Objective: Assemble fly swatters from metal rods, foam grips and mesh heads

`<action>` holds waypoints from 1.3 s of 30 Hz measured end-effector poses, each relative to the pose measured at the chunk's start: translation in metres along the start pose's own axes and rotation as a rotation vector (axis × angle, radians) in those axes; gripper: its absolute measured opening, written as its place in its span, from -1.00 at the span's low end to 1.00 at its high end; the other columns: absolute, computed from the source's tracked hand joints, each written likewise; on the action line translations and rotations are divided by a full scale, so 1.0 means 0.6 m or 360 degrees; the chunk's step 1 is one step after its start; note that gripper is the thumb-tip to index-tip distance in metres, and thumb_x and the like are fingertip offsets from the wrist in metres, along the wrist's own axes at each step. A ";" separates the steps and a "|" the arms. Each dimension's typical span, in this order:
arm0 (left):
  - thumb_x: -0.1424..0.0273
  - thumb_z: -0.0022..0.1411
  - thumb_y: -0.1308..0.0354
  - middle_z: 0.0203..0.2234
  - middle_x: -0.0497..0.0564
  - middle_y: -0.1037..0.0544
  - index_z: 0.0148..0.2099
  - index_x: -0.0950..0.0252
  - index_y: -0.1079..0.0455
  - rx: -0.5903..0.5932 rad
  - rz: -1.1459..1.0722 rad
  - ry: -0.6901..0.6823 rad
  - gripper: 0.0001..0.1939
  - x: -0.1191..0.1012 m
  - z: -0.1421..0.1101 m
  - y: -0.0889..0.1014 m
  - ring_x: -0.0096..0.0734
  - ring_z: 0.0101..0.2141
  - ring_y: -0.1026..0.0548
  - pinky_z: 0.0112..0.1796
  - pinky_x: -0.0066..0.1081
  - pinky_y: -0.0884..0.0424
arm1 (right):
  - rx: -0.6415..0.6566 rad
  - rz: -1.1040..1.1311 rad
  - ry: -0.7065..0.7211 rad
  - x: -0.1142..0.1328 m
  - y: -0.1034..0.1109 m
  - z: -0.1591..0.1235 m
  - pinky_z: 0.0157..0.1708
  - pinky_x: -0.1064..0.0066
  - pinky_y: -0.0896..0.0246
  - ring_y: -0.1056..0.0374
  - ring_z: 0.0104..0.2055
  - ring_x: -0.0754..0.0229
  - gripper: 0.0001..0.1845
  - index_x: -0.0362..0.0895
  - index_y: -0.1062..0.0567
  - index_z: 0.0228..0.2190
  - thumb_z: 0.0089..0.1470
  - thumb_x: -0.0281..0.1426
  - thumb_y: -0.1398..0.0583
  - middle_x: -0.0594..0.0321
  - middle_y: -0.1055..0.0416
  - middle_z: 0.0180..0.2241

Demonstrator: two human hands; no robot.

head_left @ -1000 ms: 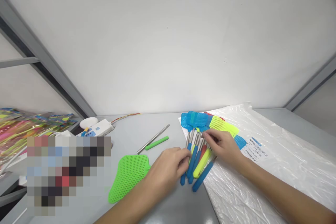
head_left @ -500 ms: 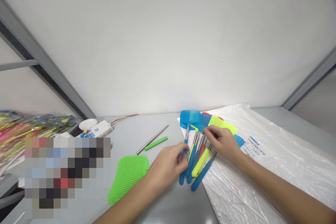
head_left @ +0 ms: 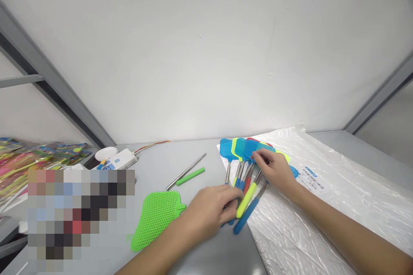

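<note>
Several fly swatters with mesh heads, metal rods and coloured handles lie fanned out in front of me, partly on a white plastic bag [head_left: 342,206]. My left hand [head_left: 214,208] is curled around blue handles at the left of the fan; the fingers hide how many. My right hand [head_left: 274,172] pinches at the neck of a blue fly swatter [head_left: 251,148], its fingertips at the lower edge of the head. A yellow handle [head_left: 247,201] and a blue handle [head_left: 246,217] stick out between the hands. Left of them lies a loose green swatter head [head_left: 158,215].
A metal rod [head_left: 185,172] and a green handle [head_left: 191,176] lie apart on the grey table [head_left: 155,163]. A white power strip [head_left: 121,160] and a white round object [head_left: 106,153] are at the left. Packaged colourful items [head_left: 41,159] fill the far left.
My left hand has shifted slightly right along the handles. The blue heads have moved apart, one now farther right near my right hand, and a yellow head shows between them.
</note>
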State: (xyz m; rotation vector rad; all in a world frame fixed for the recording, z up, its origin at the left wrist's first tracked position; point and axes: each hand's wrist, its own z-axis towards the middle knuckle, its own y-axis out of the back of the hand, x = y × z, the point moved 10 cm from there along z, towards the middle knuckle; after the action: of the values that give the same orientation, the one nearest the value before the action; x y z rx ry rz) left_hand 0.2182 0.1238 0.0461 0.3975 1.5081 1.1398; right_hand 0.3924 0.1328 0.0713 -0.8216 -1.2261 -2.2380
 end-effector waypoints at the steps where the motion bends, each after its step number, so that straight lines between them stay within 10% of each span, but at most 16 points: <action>1: 0.40 0.35 0.02 -0.33 -0.10 -0.53 -0.04 0.11 -0.40 0.0009 0.0000 0.0021 -0.78 -0.001 0.000 0.002 -0.45 -0.37 -0.43 -0.35 -0.48 -0.22 | 0.0016 -0.0007 -0.0006 -0.002 -0.002 0.001 -0.55 0.40 0.03 -0.11 -0.59 0.27 -0.62 -0.12 -0.51 -0.46 0.21 -0.16 -0.07 0.36 -0.25 -0.65; 19: 0.37 0.39 0.10 -0.30 -0.07 -0.53 -0.07 0.16 -0.39 -0.0018 0.0237 0.0059 -0.76 -0.014 -0.021 0.060 -0.37 -0.29 -0.48 -0.28 -0.43 -0.29 | 0.0229 -0.0122 0.0023 -0.008 -0.026 0.000 -0.51 0.36 -0.09 -0.30 -0.48 0.17 -0.60 -0.10 -0.49 -0.43 0.24 -0.13 -0.02 0.29 -0.44 -0.53; 28: 0.33 0.34 -0.02 -0.17 0.05 -0.37 -0.11 0.24 -0.38 -0.0278 0.0729 0.0586 -0.82 0.115 -0.097 0.155 -0.29 -0.23 -0.43 -0.25 -0.34 -0.34 | 0.0277 -0.0406 0.0459 0.051 -0.036 -0.031 -0.46 0.36 -0.24 -0.39 -0.41 0.14 -0.75 -0.03 -0.51 -0.30 0.21 -0.19 -0.09 0.23 -0.52 -0.39; 39: 0.30 0.33 -0.03 -0.21 0.12 -0.39 -0.15 0.28 -0.39 -0.0370 0.0888 0.0565 -0.81 0.101 -0.098 0.091 -0.11 -0.11 -0.29 -0.18 -0.19 -0.27 | 0.0807 -0.0811 0.1128 0.178 -0.204 -0.015 -0.32 0.25 -0.25 -0.40 -0.31 0.08 -0.73 -0.03 -0.51 -0.26 0.26 -0.28 -0.02 0.15 -0.47 -0.33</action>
State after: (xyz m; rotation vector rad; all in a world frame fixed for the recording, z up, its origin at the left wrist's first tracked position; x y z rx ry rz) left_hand 0.1292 0.1710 0.0493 0.4900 1.5869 1.8860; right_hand 0.2356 0.1749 0.0693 0.4935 -1.6063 -2.0972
